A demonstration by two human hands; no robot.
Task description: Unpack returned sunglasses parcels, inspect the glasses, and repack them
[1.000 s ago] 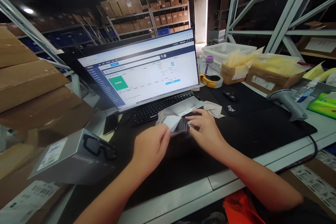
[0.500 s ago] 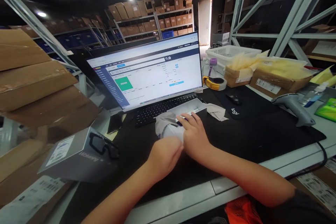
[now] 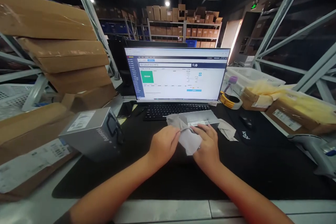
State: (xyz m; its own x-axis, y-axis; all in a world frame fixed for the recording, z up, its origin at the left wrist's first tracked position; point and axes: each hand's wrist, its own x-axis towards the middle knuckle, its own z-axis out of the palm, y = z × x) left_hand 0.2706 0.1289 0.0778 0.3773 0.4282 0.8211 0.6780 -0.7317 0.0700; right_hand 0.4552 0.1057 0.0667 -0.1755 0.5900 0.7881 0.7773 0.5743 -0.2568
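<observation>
My left hand is closed, thumb and fingers pinching a soft grey cloth whose paler part hangs down between my hands. On the other side my right hand grips the cloth's right edge, its fingers bent over it. Whether something lies inside the cloth is hidden. Just behind my hands a flat grey box with a white label rests in front of the keyboard. To the right of my right hand, a second crumpled grey cloth lies on the black desk mat.
A lit monitor stands behind the keyboard. On the left are a grey printed box and stacked cartons. A mouse, tape dispenser, barcode scanner and cartons of yellow packaging are on the right.
The view has swung left and levelled. My hands have drawn a little apart, and more of the pale cloth now shows hanging between them.
</observation>
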